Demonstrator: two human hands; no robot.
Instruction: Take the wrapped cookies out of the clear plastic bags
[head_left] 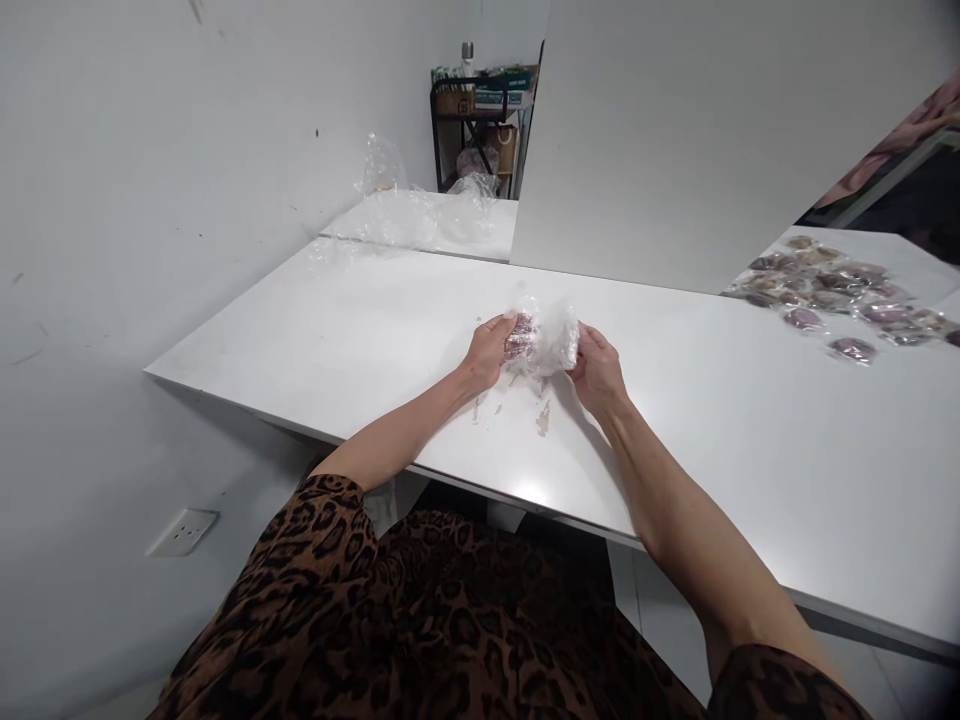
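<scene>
Over the middle of the white table, my left hand pinches a small dark-red item covered in clear plastic. My right hand grips a bunched piece of clear plastic wrap just beside it. The two hands are a short way apart, and the plastic lies between them. Whether it is one sheet or two I cannot tell. What the red item is stays unclear under the shiny wrap. Pale worn patches mark the tabletop just below.
Several plastic-wrapped round items lie at the right rear of the table. Crumpled clear plastic is heaped at the left rear. A white panel stands along the back edge, with a black shelf rack beyond. A wall borders the left.
</scene>
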